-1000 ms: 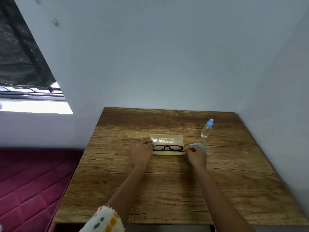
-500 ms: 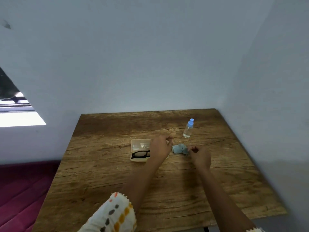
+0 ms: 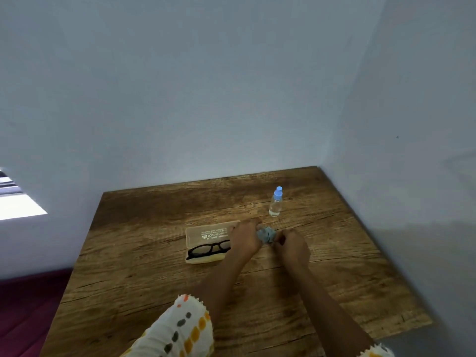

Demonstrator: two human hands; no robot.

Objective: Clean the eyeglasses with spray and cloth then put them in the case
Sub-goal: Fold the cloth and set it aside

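Where the task stood: black-framed eyeglasses [image 3: 208, 249] lay inside the beige plastic case [image 3: 198, 231], open on the wooden table [image 3: 154, 292]; lid not yet shut, cleaning seemingly done.
Left hand [image 3: 244, 239]: just right of the case, fingers [image 3: 253, 224] curled onto the crumpled grey-blue cloth [image 3: 266, 234].
Right hand [image 3: 292, 247]: farther right of the case, fingers [image 3: 280, 237] pinching the same cloth.

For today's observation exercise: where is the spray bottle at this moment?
In the head view the spray bottle stands upright on the table, toward its far right corner, just beyond the cloth and right of the open case.
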